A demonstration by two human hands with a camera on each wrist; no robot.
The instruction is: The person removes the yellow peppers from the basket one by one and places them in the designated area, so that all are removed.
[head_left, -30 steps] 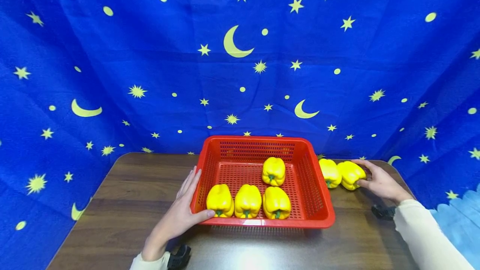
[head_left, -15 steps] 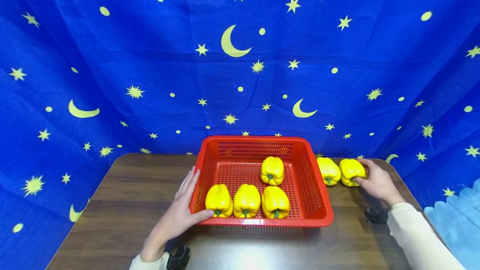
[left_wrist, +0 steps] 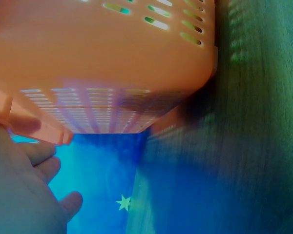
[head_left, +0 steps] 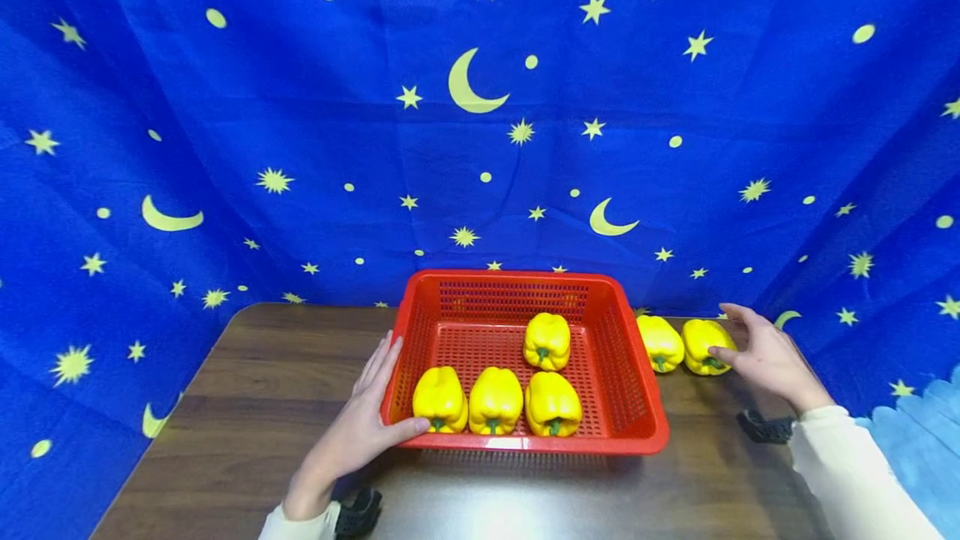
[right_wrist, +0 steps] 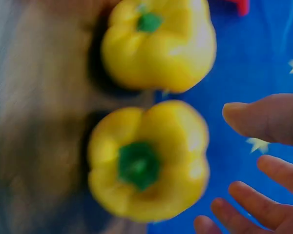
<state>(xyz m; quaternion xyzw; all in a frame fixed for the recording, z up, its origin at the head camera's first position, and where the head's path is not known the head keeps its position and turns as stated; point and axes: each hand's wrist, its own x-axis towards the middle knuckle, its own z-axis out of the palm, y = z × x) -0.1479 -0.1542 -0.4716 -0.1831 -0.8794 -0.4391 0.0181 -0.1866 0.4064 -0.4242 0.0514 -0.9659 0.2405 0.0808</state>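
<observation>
At the left front corner of the red plastic basket (head_left: 517, 445), my left hand (head_left: 352, 423) rests with fairly straight fingers along the outer side and the thumb over the front rim. In the left wrist view, loosely spread fingers (left_wrist: 46, 163) show beside the basket's perforated wall (left_wrist: 102, 58). My right hand (head_left: 772, 361) is beside the outer yellow bell pepper (head_left: 703, 347), fingers spread and holding nothing. The right wrist view shows a gap between that pepper (right_wrist: 149, 195) and the fingertips (right_wrist: 234, 113). Another yellow pepper (head_left: 660, 343) stands between it and the basket.
Inside the basket, three yellow peppers line the front, one of them at the left (head_left: 439, 400), and another (head_left: 547, 342) sits behind at the right. A blue star-patterned cloth (head_left: 337, 123) hangs behind the wooden table (head_left: 247, 407).
My right hand held the outer pepper, shifted it slightly away from its neighbour with its green stem now facing forward, and let go. The left hand has stayed at the basket.
</observation>
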